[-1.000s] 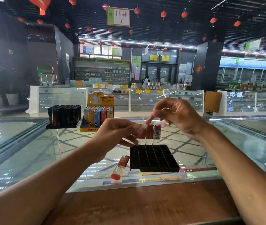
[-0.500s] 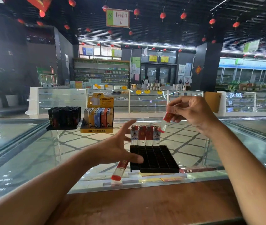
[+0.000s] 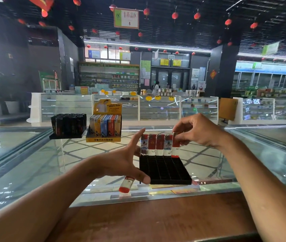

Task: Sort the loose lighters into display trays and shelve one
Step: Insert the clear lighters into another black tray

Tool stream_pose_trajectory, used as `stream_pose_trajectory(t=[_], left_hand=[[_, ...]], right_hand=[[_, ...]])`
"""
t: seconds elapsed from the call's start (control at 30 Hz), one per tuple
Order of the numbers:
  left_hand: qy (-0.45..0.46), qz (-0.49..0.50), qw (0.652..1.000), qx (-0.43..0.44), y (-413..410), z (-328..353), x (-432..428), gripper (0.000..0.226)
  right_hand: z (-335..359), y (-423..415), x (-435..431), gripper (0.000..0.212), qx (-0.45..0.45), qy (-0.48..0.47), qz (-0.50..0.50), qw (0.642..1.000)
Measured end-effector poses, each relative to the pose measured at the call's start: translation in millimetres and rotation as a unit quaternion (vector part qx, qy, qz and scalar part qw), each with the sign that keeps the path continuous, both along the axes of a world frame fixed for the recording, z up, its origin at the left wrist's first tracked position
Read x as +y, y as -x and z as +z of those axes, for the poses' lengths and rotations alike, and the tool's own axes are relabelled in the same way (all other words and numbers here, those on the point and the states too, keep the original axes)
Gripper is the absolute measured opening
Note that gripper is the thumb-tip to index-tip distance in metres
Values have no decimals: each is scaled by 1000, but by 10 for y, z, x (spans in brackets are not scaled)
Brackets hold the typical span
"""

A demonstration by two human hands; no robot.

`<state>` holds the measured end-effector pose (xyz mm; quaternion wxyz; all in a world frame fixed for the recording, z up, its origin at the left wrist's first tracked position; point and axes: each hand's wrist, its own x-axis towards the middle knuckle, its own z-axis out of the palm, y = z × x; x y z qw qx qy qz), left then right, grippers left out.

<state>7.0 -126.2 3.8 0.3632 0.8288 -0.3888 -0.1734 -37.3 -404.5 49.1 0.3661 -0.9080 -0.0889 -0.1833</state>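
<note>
Lighters with red sleeves and clear bases point(image 3: 160, 144), four of them, stand upright side by side in the far row of a black gridded plastic tray point(image 3: 165, 170) on the glass-topped bench point(image 3: 34, 163). A fifth lighter point(image 3: 175, 145) is at the right end of that row. The right hand point(image 3: 196, 131) pinches its metal top in a fingertip grip, and whether it is fully seated cannot be told. The left hand point(image 3: 119, 161) is spread wide and holds nothing, with its thumb touching the tray's near left corner. One loose lighter point(image 3: 126, 185) lies flat on the glass just beside that corner.

By the look of it, sorting is at an early stage: one row is nearly filled, the nearer rows are empty, and nothing is shelved yet. Farther back stand a black tray of dark lighters point(image 3: 68, 125) and a yellow cardboard display of coloured lighters point(image 3: 104, 128), both seemingly full.
</note>
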Motion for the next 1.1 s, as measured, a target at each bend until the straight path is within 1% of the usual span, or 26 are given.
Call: stream_pose_trajectory(t=[0.1,0.23,0.47,0.53,0.6,0.7,0.8,0.87,0.93,1.03,1.1], left_hand=[[-10,-3,1000,12,-28,22,42,146],[-11,-19,1000,8,-91,-10,100,149],[10,-7,1000,5,-62,-33,85,146],[18,-4,1000,7,-63,-43,90,144],[21,-6,1000,4,-66,-44,94,143],[20,-13,1000,1,-67,-39,101,142],[20,-16,1000,1,-80,-36,130,141],[21,-17,1000,3,-97,-36,156,136],[21,-20,1000,2,-103,-38,173,131],[13,-11,1000,-9,-91,-38,175,132],[3,-2,1000,-19,-88,-41,173,132]], right_hand=[[-5,-4,7,19,3,-1,2,1000],[1,6,30,18,5,-1,-2,1000],[-22,12,45,18,32,56,-17,998],[-12,25,56,24,10,89,-26,996],[-11,26,87,32,-13,98,-18,995],[-44,-6,166,25,-20,96,0,995],[-81,-44,187,17,-25,104,-11,994],[-64,-30,191,13,-46,100,-12,994],[-10,7,204,12,-91,71,-2,993],[59,60,301,14,-167,6,28,985],[29,58,446,18,-194,2,44,980]])
